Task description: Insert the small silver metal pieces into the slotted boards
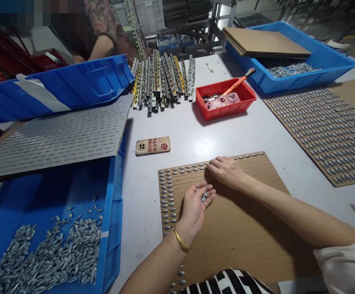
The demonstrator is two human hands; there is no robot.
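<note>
A brown cardboard sheet (244,220) lies before me, with small oval metal pieces (168,192) in rows along its left and far edges. My left hand (195,204), palm up with curled fingers, holds several loose metal pieces (204,193) above the sheet. Just beyond it, my right hand (226,171) rests at the far row with its fingers bent together and pointing left. Its fingertips touch the sheet beside the placed pieces; whatever they may grip is hidden.
A blue bin (112,228) of metal pieces stands at the left under a filled sheet (61,130). Beyond are a phone (153,146), a red tray (226,110), metal strips (161,81) and another blue bin (306,81). A person's arm (102,47) shows far left.
</note>
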